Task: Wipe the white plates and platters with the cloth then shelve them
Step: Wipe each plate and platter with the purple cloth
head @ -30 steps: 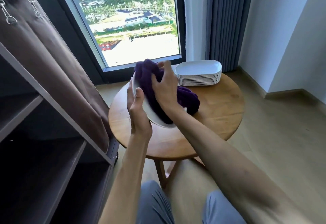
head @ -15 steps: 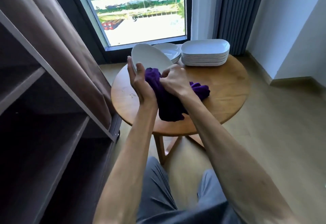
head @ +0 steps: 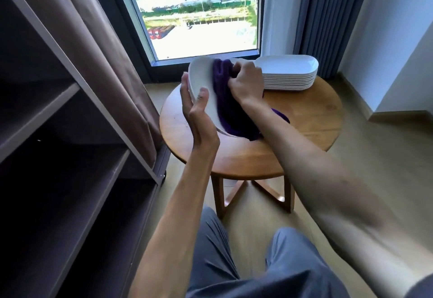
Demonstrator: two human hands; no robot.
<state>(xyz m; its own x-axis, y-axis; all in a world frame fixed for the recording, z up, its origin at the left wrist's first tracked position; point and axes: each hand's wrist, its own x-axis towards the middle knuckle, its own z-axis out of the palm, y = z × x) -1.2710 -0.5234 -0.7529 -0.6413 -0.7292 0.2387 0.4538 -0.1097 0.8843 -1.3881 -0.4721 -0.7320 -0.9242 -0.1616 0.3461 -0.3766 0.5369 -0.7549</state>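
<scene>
Left hand grips tilted plate; right hand clutches cloth against it. Platters stacked on round worktop by window.

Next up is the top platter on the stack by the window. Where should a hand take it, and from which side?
Take the top platter by its raised rim at the rounded right end, coming in from the right. The stack sits at the far edge of the round table, and the right hand with the purple cloth crowds its left end.
</scene>
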